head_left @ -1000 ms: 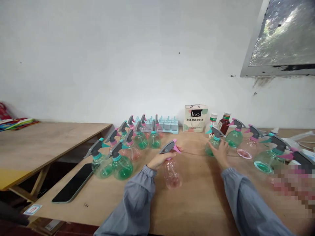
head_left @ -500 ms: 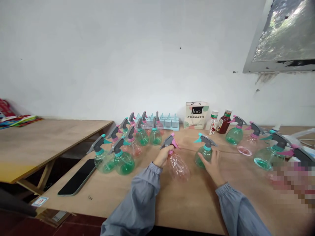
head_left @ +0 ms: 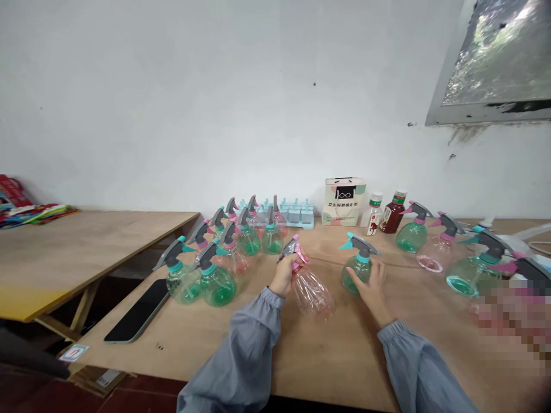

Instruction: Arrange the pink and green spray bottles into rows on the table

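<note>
My left hand is closed around the neck of a clear pink spray bottle with a grey and pink trigger head, and the bottle is tilted to the right above the wooden table. My right hand rests with fingers curled against the side of a green spray bottle that stands upright with a grey and teal head. The two bottles are about a hand's width apart.
A cluster of several green and pink spray bottles stands left of my hands; more spray bottles line the right. A black phone lies at the table's left edge. A paper bag, two small bottles and blue trays stand by the wall.
My left hand lifted and tilted the pink bottle to the right. My right hand drew the green bottle from the right row toward the table's middle.
</note>
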A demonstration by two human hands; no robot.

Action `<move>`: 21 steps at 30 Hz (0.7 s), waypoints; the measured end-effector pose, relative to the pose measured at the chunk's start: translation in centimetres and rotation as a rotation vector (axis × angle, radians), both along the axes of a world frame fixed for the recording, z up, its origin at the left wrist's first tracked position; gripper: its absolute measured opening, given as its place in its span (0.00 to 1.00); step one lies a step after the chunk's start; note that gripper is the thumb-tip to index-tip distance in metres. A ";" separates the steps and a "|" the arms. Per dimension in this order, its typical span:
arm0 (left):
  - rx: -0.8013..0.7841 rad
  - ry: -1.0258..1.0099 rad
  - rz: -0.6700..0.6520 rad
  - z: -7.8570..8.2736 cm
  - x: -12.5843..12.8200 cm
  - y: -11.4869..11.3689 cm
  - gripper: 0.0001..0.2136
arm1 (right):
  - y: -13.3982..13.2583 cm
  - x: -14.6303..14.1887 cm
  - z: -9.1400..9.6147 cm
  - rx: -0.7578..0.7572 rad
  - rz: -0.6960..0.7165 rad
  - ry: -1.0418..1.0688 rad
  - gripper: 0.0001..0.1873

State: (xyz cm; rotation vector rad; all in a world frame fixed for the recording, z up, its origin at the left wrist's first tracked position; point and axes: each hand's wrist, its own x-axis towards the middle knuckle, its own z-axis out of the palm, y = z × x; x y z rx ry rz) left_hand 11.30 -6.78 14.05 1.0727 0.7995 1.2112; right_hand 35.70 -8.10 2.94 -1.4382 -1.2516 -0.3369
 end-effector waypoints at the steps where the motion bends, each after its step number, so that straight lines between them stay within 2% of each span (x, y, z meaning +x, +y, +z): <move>1: -0.007 -0.021 0.017 0.0 0.1 0.0 0.11 | 0.0 0.0 0.0 0.000 0.000 0.002 0.42; 5: -0.051 0.000 -0.087 0.3 0.2 -0.3 0.13 | 0.0 0.0 -0.1 0.004 0.005 0.013 0.42; 9: -0.048 0.036 -0.079 0.2 0.0 -0.4 0.08 | 0.0 0.0 -0.1 -0.004 0.025 0.022 0.40; 12: 0.014 0.106 -0.160 0.0 -0.3 -0.2 0.06 | 0.0 0.2 -0.2 -0.006 0.023 0.028 0.40; 15: 0.137 0.134 -0.230 -0.2 -0.4 -0.1 0.09 | 0.1 0.3 -0.2 -0.003 0.026 0.025 0.40; 17: 0.169 0.105 -0.204 -0.2 -0.3 -0.2 0.09 | 0.1 0.3 -0.2 -0.005 0.027 0.024 0.40; 21: 0.112 0.079 -0.086 -0.1 -0.4 -0.4 0.06 | 0.0 0.2 -0.1 -0.019 0.030 0.023 0.39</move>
